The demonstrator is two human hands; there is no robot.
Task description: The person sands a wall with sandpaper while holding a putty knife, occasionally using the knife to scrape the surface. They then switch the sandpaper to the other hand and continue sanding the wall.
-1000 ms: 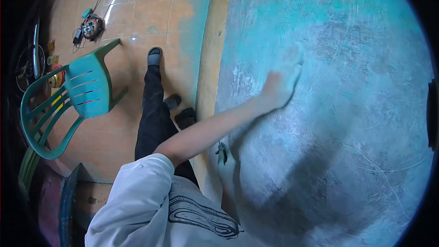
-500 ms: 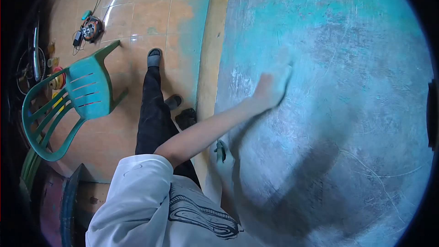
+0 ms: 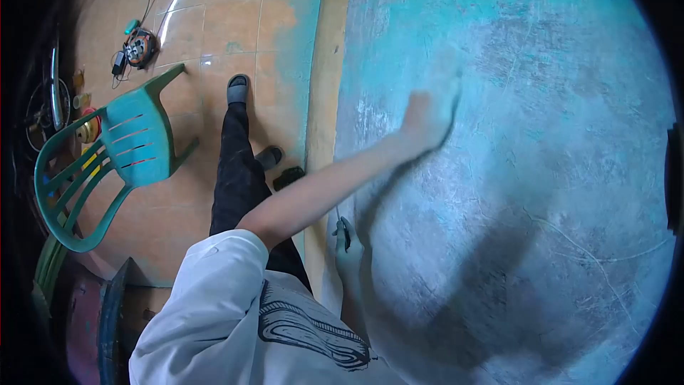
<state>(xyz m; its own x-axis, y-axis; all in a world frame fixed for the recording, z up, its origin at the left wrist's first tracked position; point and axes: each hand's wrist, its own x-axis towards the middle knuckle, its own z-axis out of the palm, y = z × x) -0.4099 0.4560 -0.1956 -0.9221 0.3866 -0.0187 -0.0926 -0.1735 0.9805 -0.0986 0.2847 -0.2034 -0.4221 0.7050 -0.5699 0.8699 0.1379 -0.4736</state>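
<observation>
My left arm reaches across my body to the wall (image 3: 570,142), a patchy turquoise and grey surface. My left hand (image 3: 427,121) is against or just over it, smeared by motion. A brownish patch shows at the hand, but I cannot make out whether it holds anything. Lower down, close to the wall's near edge, my right hand (image 3: 349,253) has its fingers closed round a slim dark-handled tool (image 3: 346,234). A thin part of the tool sticks out past the fingers; its kind is unclear.
A green plastic chair (image 3: 132,146) stands on the orange tiled floor (image 3: 235,21) to the left. Beyond it lies a round device (image 3: 140,48) with cables. My slippered foot (image 3: 239,89) is near the wall's base, beside a small dark object (image 3: 288,177).
My left hand has shifted slightly over the wall and stays blurred. The right hand keeps its hold on the tool, almost in the same place. The view has moved slightly.
</observation>
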